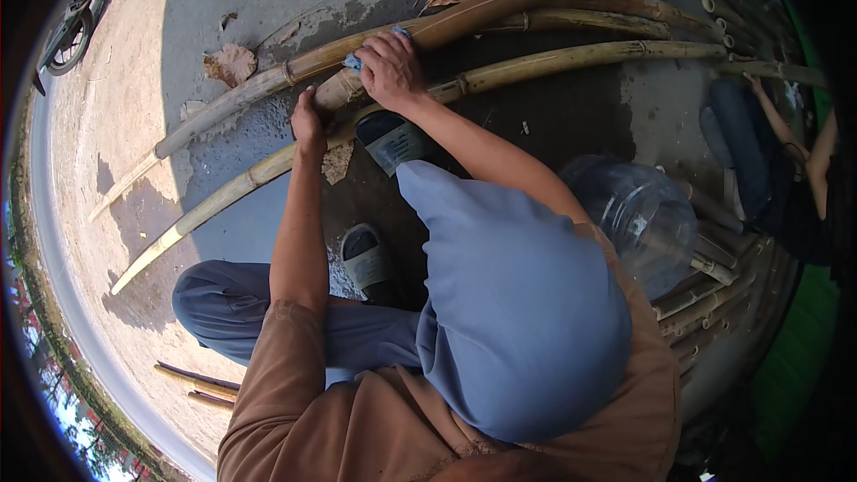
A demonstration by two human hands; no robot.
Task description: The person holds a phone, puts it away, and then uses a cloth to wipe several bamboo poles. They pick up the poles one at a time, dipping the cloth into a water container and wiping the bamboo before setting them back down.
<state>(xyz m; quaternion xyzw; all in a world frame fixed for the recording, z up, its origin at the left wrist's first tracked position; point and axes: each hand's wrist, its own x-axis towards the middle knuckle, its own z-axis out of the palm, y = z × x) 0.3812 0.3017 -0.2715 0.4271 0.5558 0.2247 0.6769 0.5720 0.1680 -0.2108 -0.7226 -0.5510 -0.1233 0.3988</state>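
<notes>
Far left: a wheel (70,43) stands beyond the sunlit ground. Lower pole (259,176): slender, pale yellow with darker mottling and raised nodes; its near-left end lies in the light, and it runs up to the right below the hands. Upper pole (228,105): pale straw at its left end, with ringed nodes, passing a curled dry leaf (229,65). Left hand (308,120): nearly closed, thumb uppermost, gripping the left end of the held pole (335,92). This pole lies between the other two; its visible part is thick, dull tan and scuffed. Its course beyond the right hand is partly covered, and it may be the glossy brown length rising to the upper right. Right hand (390,69): fingers bent over the held pole, pressing a crumpled blue cloth (353,62) that shows at two edges of the hand. Below the hands: two sandals (391,141) on the dark, damp floor. Right: a clear plastic jug (656,223) beside stacked cut poles (710,303); at far right, a co-worker's hand (757,85) near another pole end
</notes>
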